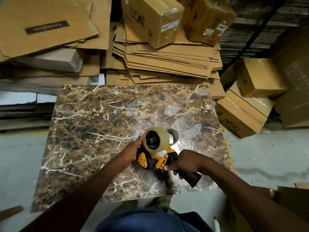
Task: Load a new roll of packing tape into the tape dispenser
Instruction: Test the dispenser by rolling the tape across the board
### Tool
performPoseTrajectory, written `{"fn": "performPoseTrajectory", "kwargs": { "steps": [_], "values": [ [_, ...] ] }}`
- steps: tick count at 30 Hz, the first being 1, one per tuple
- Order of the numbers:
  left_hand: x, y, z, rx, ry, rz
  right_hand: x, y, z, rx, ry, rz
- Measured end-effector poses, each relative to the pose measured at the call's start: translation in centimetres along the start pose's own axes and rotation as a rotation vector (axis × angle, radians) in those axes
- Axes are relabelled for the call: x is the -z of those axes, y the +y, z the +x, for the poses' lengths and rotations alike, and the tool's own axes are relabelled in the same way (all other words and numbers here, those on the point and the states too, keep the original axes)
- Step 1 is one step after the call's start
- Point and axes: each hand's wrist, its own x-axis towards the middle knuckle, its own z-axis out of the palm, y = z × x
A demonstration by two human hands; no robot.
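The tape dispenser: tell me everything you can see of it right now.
The tape dispenser has a yellow metal-looking frame with a black handle, held above the marble-patterned table. A roll of clear tape sits on its hub, open side facing the camera. The right hand grips the handle; the left hand touches the roll and the front of the frame. A small empty-looking tape core lies just behind it.

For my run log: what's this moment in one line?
left hand: steadying tape roll | right hand: gripping dispenser handle | roll: on hub | over marble table
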Motion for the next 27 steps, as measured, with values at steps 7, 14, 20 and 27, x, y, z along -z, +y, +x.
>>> {"fn": "performPoseTrajectory", "kwargs": {
  "steps": [7,14,20,27],
  "values": [
    [6.8,4.4,-0.7,-0.237,0.079,0.332,-1.3,-1.8,5.7,0.203,0.155,0.015],
    [8.6,5.8,-0.3,-0.282,0.292,0.554,-4.0,-4.7,10.2,0.260,0.450,-0.334],
    [8.5,3.5,0.3,-0.241,0.357,0.561,-6.5,-4.4,13.0,0.317,0.562,-0.608],
    [8.7,1.3,0.7,-0.311,0.367,0.693,-8.2,-2.4,15.1,0.305,0.621,-0.696]
  ]
}}
